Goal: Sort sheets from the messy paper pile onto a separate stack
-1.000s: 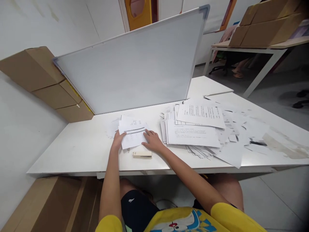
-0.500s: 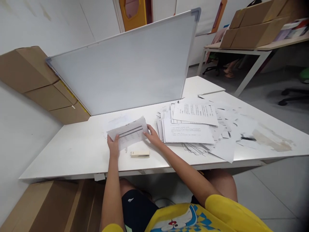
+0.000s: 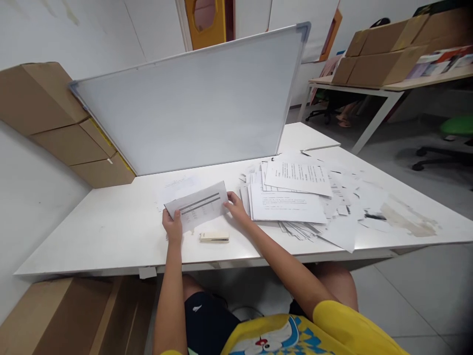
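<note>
A printed paper sheet [image 3: 201, 209] with two dark bands is held up at a tilt over the white table; whether it is one sheet or several I cannot tell. My left hand [image 3: 172, 226] grips its left edge, thumb on the front. At the right edge my right hand [image 3: 235, 206] pinches it between thumb and fingers. Just below the paper lies a cream stapler [image 3: 214, 237], touched by neither hand. Right of my right hand, a messy pile of printed papers [image 3: 290, 204] spreads over the tabletop.
Behind the table surface [image 3: 111, 236] leans a large whiteboard [image 3: 207, 103]. Cardboard boxes [image 3: 55, 98] are stacked at the left, and more boxes [image 3: 74, 310] stand below the table. At the back right, another desk [image 3: 388, 88] carries boxes; a person's feet [image 3: 344, 120] show beneath it.
The paper has tilted slightly, its upper edge now straighter, and my right fingers have shifted a little along its right edge. The view has turned slightly. Stapler and pile stay put.
</note>
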`<state>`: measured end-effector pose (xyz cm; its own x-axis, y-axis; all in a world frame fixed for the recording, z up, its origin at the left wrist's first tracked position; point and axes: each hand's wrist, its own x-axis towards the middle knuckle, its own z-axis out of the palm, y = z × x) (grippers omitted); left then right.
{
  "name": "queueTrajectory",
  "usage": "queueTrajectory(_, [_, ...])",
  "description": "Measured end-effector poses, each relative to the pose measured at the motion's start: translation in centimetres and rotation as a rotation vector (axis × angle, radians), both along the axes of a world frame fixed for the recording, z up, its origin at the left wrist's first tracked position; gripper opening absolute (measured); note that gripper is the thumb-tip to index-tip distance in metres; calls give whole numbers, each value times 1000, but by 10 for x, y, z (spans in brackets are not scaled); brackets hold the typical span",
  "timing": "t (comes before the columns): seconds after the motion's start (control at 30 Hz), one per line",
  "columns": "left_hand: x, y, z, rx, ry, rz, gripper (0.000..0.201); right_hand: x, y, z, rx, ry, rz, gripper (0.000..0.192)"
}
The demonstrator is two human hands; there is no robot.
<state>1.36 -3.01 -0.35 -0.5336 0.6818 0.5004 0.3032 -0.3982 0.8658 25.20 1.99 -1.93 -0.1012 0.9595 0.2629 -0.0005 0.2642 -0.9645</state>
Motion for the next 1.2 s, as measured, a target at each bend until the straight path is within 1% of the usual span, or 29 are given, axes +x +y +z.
queueTrajectory(0.1, [2,-3,0,-4,18,25,56,-2,-1,-3,-37,17,1,29])
queueTrajectory(0.27, [3,-4,0,-29,60,4,63,-2,-4,-2,-55,40,63,29])
queueTrajectory(0.4, [3,-3,-1,-41,70,15,64,-3,-4,-1,-75,34,85,29])
queueTrajectory(0.57, [3,-2,-2,-23,59,8,66,-6,-2,-3,-81,94,96,28])
queueTrajectory(0.73, [3,-3,-2,-23,62,26,65,-5,-4,-4,-78,157,99,26])
queueTrajectory(0.87, [4,-4,-1,-32,60,60,58,-5,-4,-4,-80,218,115,24])
queueTrajectory(1.03, [4,-4,0,-16,75,64,55,-3,-8,0,-73,165,60,25])
queueTrajectory(1.2, [4,-4,-1,-30,105,43,52,0,-17,5,8,50,-4,23])
